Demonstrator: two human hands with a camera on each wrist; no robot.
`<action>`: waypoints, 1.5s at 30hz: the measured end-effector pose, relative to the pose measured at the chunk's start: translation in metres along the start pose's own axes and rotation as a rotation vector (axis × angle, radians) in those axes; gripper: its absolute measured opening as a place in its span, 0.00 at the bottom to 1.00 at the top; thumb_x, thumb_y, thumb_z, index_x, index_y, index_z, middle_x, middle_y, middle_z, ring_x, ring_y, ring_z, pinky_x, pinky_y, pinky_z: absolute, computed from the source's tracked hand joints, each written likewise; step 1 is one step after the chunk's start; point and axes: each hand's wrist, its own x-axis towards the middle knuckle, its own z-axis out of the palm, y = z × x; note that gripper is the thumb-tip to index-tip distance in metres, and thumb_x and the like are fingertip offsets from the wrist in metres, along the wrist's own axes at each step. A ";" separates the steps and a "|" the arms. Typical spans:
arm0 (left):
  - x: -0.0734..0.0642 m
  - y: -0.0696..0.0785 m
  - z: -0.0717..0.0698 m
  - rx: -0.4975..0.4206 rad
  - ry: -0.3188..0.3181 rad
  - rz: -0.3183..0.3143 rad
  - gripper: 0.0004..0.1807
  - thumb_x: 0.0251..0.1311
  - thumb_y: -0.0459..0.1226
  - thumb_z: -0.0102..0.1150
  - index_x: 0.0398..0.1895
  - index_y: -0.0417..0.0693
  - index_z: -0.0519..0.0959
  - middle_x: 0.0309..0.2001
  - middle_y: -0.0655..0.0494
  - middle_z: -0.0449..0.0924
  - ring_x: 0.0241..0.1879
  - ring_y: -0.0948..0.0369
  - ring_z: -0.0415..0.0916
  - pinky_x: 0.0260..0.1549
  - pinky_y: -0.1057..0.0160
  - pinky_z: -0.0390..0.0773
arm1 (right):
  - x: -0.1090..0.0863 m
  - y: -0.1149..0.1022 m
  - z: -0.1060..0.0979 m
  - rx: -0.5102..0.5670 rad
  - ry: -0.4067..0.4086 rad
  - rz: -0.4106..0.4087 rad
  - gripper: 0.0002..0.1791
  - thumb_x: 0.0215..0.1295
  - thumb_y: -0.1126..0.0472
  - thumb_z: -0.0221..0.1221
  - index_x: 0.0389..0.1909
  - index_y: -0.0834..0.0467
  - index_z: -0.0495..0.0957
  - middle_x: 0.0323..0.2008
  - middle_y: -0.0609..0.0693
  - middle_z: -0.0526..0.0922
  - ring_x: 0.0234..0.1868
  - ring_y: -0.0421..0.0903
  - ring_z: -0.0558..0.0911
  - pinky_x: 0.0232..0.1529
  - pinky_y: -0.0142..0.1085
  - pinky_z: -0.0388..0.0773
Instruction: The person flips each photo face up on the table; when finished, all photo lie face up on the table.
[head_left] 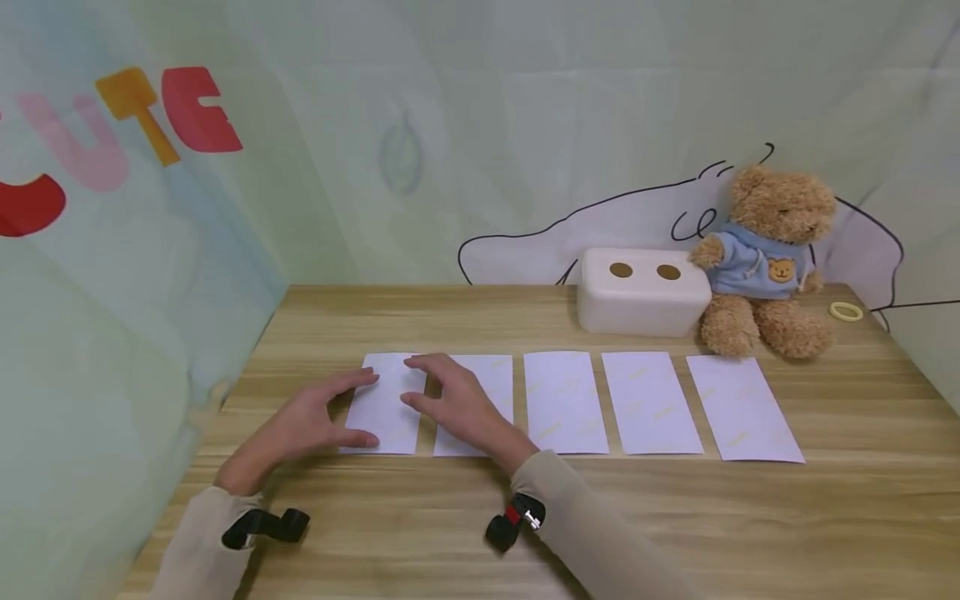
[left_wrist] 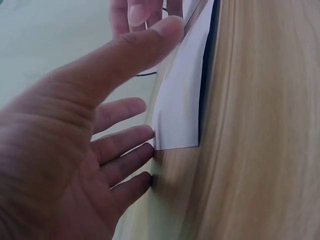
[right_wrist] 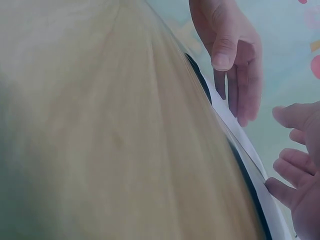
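Observation:
White rectangular cards with faint yellow marks lie in a row across the wooden table. Over the left edge of the leftmost card (head_left: 393,421) is my left hand (head_left: 307,425), thumb and fingers spread apart. My right hand (head_left: 461,404) hovers between that card and the second card (head_left: 487,379), its thumb and forefinger apart with nothing between them. In the left wrist view, the left fingers (left_wrist: 125,142) are extended beside a card's (left_wrist: 182,110) end. The right wrist view has the left hand (right_wrist: 232,55) above the cards and the right hand (right_wrist: 305,175) at the edge.
Further right lie a third card (head_left: 566,408), a fourth card (head_left: 652,404) and a fifth card (head_left: 746,408). Behind them stand a white box (head_left: 641,300) with two brown spots and a teddy bear (head_left: 768,258) in a blue hoodie. A yellow ring (head_left: 846,312) is at the far right.

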 end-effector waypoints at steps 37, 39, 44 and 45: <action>-0.003 0.008 0.003 0.130 -0.047 0.015 0.53 0.46 0.60 0.84 0.72 0.40 0.76 0.77 0.37 0.66 0.74 0.36 0.64 0.67 0.33 0.67 | -0.002 0.007 0.003 -0.190 -0.160 -0.079 0.22 0.73 0.60 0.67 0.65 0.62 0.81 0.68 0.54 0.80 0.73 0.53 0.73 0.76 0.43 0.61; -0.003 0.008 0.003 0.127 -0.053 0.009 0.53 0.47 0.60 0.83 0.71 0.39 0.77 0.77 0.38 0.66 0.74 0.36 0.64 0.68 0.33 0.66 | -0.002 0.006 0.002 -0.184 -0.159 -0.076 0.22 0.73 0.60 0.67 0.64 0.62 0.81 0.68 0.55 0.80 0.73 0.53 0.73 0.76 0.43 0.62; -0.004 0.007 0.002 0.123 -0.060 0.015 0.52 0.49 0.60 0.82 0.70 0.36 0.77 0.77 0.38 0.66 0.74 0.35 0.63 0.67 0.32 0.66 | -0.002 0.005 0.003 -0.177 -0.155 -0.068 0.21 0.74 0.60 0.67 0.64 0.62 0.81 0.67 0.55 0.81 0.73 0.53 0.73 0.75 0.42 0.63; -0.004 0.007 0.001 0.121 -0.060 0.016 0.51 0.50 0.60 0.81 0.70 0.36 0.77 0.77 0.37 0.66 0.74 0.35 0.63 0.67 0.32 0.66 | -0.001 0.005 0.003 -0.182 -0.153 -0.067 0.21 0.74 0.60 0.66 0.64 0.61 0.81 0.67 0.55 0.81 0.72 0.52 0.73 0.75 0.42 0.64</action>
